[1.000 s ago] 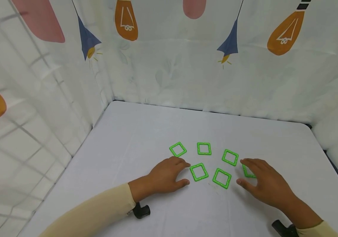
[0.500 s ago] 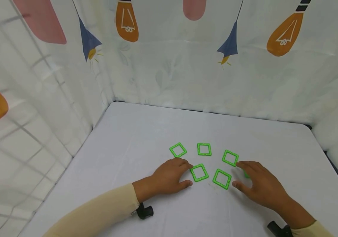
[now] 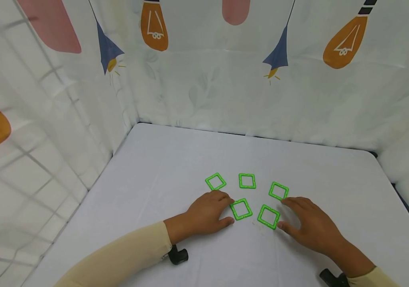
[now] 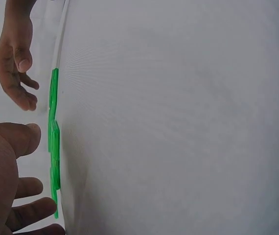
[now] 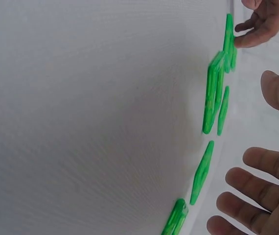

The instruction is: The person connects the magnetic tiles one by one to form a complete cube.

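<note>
Green square frames point(image 3: 248, 187), probably light, stiff plastic and a touch slick, are seemingly inviting a pinch across one side bar. They're lying flat in a loose cluster on the white worktop point(image 3: 175, 159), glossy, hollow-centred. Left hand point(image 3: 209, 212) and right hand point(image 3: 313, 226) are flanking them, both hands part-open, gripping nothing, fingertip contact unclear
</note>
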A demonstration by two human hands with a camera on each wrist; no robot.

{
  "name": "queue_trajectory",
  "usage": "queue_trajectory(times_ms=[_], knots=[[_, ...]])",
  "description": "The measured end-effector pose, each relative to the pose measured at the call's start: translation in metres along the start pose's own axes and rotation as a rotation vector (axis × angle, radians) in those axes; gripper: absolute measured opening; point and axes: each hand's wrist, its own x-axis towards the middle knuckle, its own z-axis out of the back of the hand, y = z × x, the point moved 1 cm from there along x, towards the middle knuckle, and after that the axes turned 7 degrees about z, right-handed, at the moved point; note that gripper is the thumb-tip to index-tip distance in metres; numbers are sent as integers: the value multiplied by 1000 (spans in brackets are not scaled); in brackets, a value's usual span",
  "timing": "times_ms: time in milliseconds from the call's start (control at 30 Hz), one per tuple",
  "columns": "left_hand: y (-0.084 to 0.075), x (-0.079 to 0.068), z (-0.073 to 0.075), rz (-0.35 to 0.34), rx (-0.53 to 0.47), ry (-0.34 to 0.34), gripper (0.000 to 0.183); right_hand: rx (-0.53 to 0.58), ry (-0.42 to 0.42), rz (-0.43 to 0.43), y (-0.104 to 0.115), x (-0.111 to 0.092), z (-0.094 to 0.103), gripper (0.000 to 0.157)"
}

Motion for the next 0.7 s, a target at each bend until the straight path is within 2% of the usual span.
queue_trajectory(times_ms=[400,700], knots=[[-3,5,0,19,23,7,55,-24,-5,33,4,5,-9,68],[-9,10,-2,20,101,-4,56,-29,7,53,8,8,-12,65]])
